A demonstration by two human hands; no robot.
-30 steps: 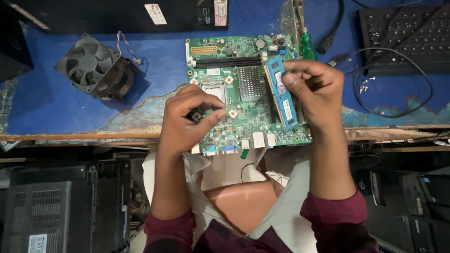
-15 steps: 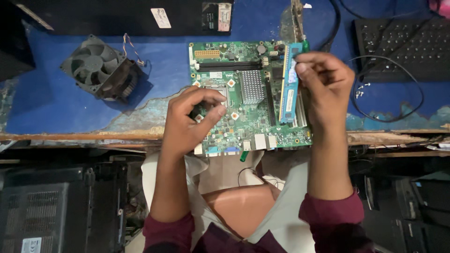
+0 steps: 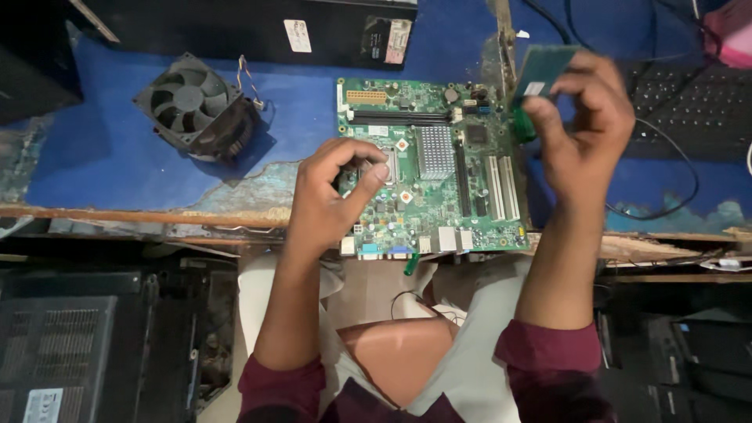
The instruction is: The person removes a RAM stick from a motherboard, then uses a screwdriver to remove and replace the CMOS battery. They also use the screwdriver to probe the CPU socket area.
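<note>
The blue worktop [image 3: 117, 157] spreads across my view, its paint worn away along the near wooden edge. A black computer case [image 3: 258, 23] sits along the far side. A green motherboard [image 3: 435, 176] lies flat at the near edge, with its port side hanging just over the edge toward me. To its right, a black keyboard [image 3: 689, 102] rests with a thin black cable [image 3: 666, 207] looping in front of it. Well to the left of the board sits a black cooling fan on its heatsink [image 3: 196, 106].

My left hand [image 3: 333, 196] rests on the board's left part beside the processor socket [image 3: 384, 160], fingers curled down onto it; I cannot tell whether they pinch anything. My right hand [image 3: 583, 129] is raised above the board's far right corner, thumb and fingers closed around 1 memory module [image 3: 540, 70], held clear of the board. A green screwdriver handle [image 3: 523, 125] shows just beneath that hand.
</note>
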